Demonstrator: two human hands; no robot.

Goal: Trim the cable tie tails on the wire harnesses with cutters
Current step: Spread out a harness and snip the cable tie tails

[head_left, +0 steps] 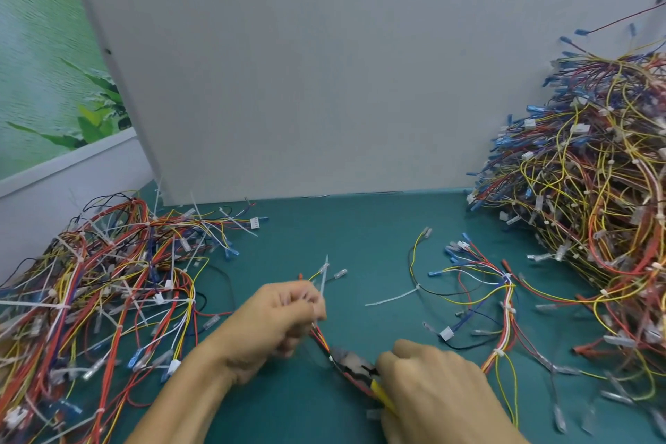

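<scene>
In the head view, my left hand pinched 1 harness at bottom centre, its tie tail uncut, and my right hand gripped the cutters against it. The lower-left pile bristled with long tails, so I judged much remained; the right-edge pile looked trimmed.

My only camera rides on my head, facing forward and down, close above my fingers. Its wide view takes in the teal table beyond them, the grey board farther off, the left harness heap and the right harness heap.
</scene>
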